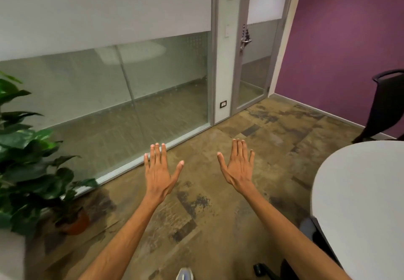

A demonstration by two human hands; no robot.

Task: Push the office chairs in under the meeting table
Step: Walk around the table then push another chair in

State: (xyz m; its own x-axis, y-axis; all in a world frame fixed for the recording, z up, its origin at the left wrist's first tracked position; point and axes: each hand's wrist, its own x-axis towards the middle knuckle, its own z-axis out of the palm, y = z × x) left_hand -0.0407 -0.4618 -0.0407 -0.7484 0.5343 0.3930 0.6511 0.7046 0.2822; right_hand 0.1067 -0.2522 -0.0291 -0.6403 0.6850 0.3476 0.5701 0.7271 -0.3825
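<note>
My left hand and my right hand are stretched out flat in front of me, palms down, fingers spread, holding nothing above the carpet. The white rounded meeting table fills the right edge of the view. A black office chair stands beyond the table at the far right, against the purple wall, only partly in view. Under the table's near edge I see a dark chair base with a castor, mostly hidden by my right arm.
A glass partition runs along the left, with a glass door further back. A potted plant in an orange pot stands at the left. Patterned brown carpet lies between partition and table. My shoe tip shows at the bottom.
</note>
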